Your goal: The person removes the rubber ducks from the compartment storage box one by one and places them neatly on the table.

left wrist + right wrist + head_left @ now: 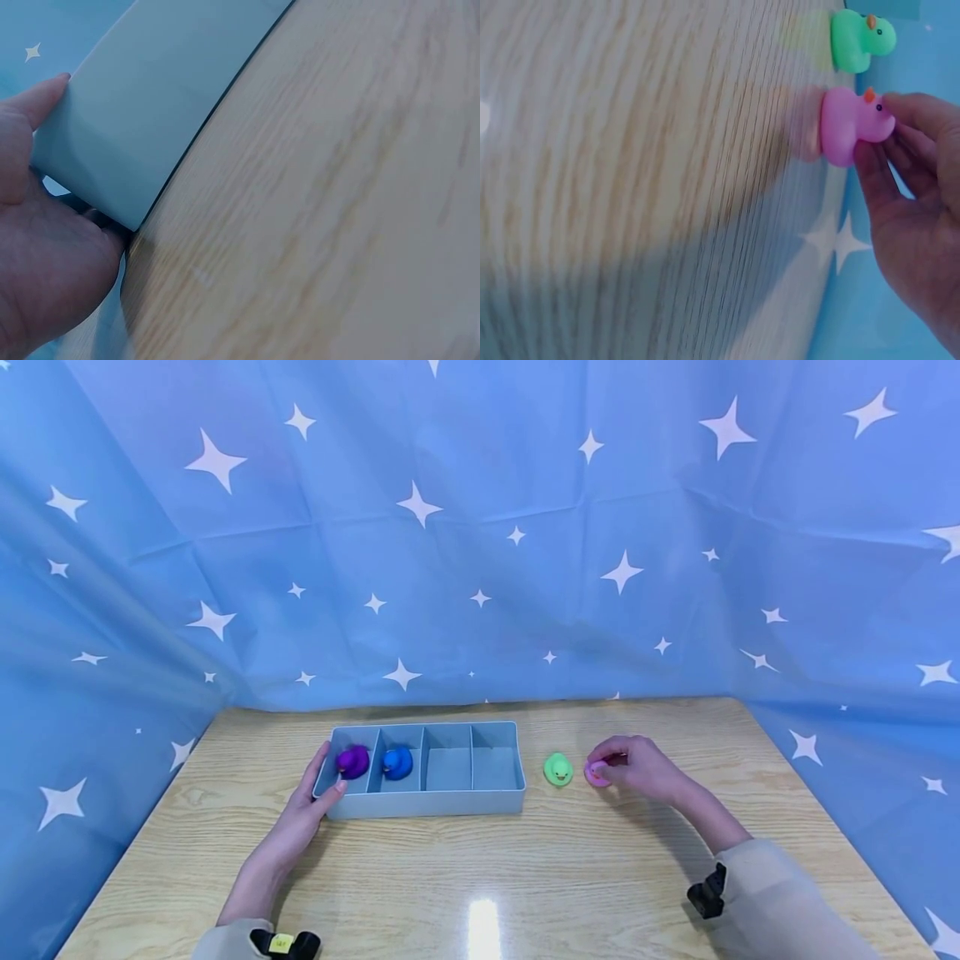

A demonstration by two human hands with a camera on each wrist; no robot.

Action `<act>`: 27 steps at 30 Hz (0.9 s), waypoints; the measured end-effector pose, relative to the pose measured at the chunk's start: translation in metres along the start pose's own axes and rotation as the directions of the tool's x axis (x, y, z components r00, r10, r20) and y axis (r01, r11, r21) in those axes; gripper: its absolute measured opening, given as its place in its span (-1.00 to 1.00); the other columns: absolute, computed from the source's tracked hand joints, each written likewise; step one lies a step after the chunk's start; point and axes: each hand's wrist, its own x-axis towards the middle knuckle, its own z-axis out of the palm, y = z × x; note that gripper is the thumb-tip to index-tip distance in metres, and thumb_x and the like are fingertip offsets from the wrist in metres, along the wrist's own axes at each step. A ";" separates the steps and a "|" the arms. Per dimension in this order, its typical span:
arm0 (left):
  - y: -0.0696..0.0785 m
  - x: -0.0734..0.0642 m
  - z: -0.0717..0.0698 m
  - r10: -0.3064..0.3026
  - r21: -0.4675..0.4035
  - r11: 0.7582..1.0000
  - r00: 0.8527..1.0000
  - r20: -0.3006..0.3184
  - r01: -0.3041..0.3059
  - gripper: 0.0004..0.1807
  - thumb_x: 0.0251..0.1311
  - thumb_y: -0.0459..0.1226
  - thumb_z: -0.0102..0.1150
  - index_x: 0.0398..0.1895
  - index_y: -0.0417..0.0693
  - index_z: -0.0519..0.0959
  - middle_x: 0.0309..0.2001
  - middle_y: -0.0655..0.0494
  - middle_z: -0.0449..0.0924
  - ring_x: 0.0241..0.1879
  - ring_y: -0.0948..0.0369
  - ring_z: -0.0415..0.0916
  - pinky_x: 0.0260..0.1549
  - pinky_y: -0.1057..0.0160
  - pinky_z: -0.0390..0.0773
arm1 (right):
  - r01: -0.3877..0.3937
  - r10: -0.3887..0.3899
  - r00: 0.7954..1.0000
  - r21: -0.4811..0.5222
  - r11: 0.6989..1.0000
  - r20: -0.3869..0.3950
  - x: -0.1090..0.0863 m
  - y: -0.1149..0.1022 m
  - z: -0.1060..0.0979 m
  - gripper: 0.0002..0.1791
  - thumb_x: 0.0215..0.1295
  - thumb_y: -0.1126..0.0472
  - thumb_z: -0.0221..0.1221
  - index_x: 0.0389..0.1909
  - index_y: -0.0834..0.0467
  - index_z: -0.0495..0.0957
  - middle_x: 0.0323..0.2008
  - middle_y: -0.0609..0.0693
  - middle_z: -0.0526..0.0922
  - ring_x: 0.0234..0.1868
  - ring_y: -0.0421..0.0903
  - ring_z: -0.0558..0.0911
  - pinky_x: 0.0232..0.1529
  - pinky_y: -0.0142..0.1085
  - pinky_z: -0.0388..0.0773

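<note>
A grey-blue divided box (427, 804) stands on the table, a purple rubber duck (352, 762) in its leftmost compartment and a blue rubber duck (397, 763) in the one beside it. My left hand (303, 814) holds the box's left end, with the thumb at the front rim; in the left wrist view it meets the box corner (135, 127). Right of the box, my right hand (641, 768) pinches a pink rubber duck (847, 126) between thumb and fingers, the duck still at the tabletop. Just left of it sits a green rubber duck (558, 769), apart from the hand.
The wood-grain table (420, 877) reaches back to a blue curtain (480, 552) with white stars, which also hangs along both sides. Two compartments on the box's right (495, 768) hold nothing.
</note>
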 end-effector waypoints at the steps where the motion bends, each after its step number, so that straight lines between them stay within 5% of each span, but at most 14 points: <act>1: 0.000 0.000 0.000 0.000 -0.002 1.000 1.000 0.001 0.000 -0.15 0.59 0.00 -0.05 0.67 0.48 -0.35 0.66 0.01 -0.52 0.58 -0.17 -0.60 0.38 -0.48 -0.36 | 0.000 0.000 1.000 0.004 1.000 0.000 0.000 0.000 0.000 -0.82 0.32 0.36 0.31 -0.09 0.28 0.72 -0.14 0.08 0.73 -0.14 -0.04 0.66 -0.17 -0.34 0.63; 27: 0.000 0.001 -0.001 -0.011 -0.001 1.000 1.000 0.003 0.011 -0.15 0.59 0.01 -0.05 0.66 0.48 -0.36 0.66 0.04 -0.52 0.59 -0.14 -0.62 0.39 -0.47 -0.37 | 0.013 -0.013 1.000 0.009 1.000 -0.011 -0.002 -0.002 -0.001 -0.78 0.27 0.45 0.26 -0.10 0.26 0.73 -0.11 0.11 0.73 -0.06 0.03 0.69 -0.10 -0.30 0.66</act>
